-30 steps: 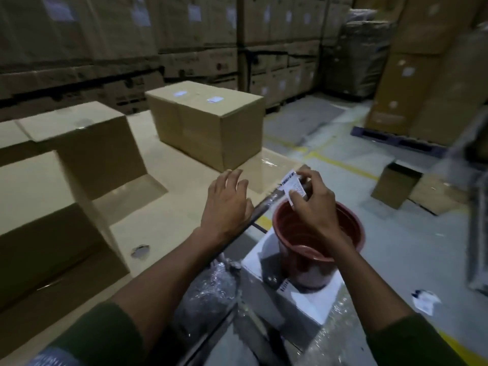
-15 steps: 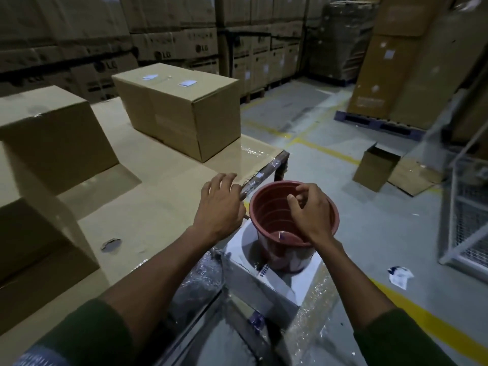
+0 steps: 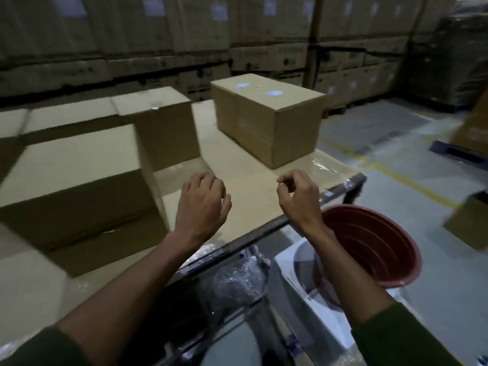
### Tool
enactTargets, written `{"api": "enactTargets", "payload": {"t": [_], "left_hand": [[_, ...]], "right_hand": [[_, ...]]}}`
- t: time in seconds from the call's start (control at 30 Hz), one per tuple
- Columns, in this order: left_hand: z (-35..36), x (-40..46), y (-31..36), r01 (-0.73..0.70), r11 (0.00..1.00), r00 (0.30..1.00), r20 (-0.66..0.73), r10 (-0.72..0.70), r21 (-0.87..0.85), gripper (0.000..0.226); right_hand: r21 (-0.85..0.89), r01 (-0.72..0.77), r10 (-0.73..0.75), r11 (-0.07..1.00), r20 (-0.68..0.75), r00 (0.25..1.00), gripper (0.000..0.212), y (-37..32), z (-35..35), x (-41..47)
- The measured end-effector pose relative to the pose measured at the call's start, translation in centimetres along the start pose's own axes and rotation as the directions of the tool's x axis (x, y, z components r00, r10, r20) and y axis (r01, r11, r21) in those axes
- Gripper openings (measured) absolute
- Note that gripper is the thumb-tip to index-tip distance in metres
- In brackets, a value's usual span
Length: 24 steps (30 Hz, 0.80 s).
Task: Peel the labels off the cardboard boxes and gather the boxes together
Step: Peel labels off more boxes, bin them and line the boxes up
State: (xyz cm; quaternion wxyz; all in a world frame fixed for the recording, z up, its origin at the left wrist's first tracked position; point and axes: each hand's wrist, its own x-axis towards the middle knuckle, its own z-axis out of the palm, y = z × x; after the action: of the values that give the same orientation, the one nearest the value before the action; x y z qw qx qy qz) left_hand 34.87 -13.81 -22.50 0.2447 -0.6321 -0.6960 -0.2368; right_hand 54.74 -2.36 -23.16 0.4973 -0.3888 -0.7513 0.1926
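Observation:
A closed cardboard box (image 3: 269,120) stands at the far right of the table (image 3: 245,186), with two pale labels (image 3: 273,93) on its top. Two more boxes sit at the left: a near one (image 3: 76,180) and one behind it (image 3: 158,120). My left hand (image 3: 202,207) hovers over the table with loosely curled fingers and holds nothing. My right hand (image 3: 298,196) is raised over the table edge, fingers curled with thumb and forefinger close together; I see nothing between them.
A red bucket (image 3: 375,247) sits on a white box (image 3: 317,294) just right of the table edge. Crumpled plastic wrap (image 3: 237,281) lies below the edge. A small open box (image 3: 470,223) stands on the floor at right. Stacked cartons line the back wall.
My right hand held a peeled label over the bucket, lowered into it, and is now lifted over the table without it. My left hand rose off the table. The view swung left.

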Motion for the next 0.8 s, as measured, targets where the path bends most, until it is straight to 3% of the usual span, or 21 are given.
{"api": "enactTargets", "payload": {"t": [0.2, 0.43, 0.67, 0.8], "left_hand": [[-5.3, -4.2, -7.4, 0.145, 0.981, 0.987, -0.088, -0.134, 0.125, 0.024], [-9.9, -8.6, -13.9, 0.324, 0.917, 0.943, -0.149, -0.296, 0.231, 0.022], [-11.0, -10.1, -21.0, 0.445, 0.834, 0.895, -0.119, -0.43, 0.327, 0.042], [-11.0, -11.7, -25.3, 0.507, 0.778, 0.841, -0.017, -0.541, 0.371, 0.049]], "right_hand": [[0.164, 0.12, -0.156, 0.979, 0.229, 0.961, 0.011, -7.0, 8.4, 1.8], [0.297, 0.233, -0.344, 0.926, 0.409, 0.845, 0.017, -14.2, 15.1, 0.9], [0.189, 0.363, -0.404, 0.912, 0.562, 0.722, 0.072, -16.7, 20.6, 1.7], [0.189, 0.332, -0.371, 0.924, 0.651, 0.662, 0.081, -17.9, 23.1, 2.3]]}}
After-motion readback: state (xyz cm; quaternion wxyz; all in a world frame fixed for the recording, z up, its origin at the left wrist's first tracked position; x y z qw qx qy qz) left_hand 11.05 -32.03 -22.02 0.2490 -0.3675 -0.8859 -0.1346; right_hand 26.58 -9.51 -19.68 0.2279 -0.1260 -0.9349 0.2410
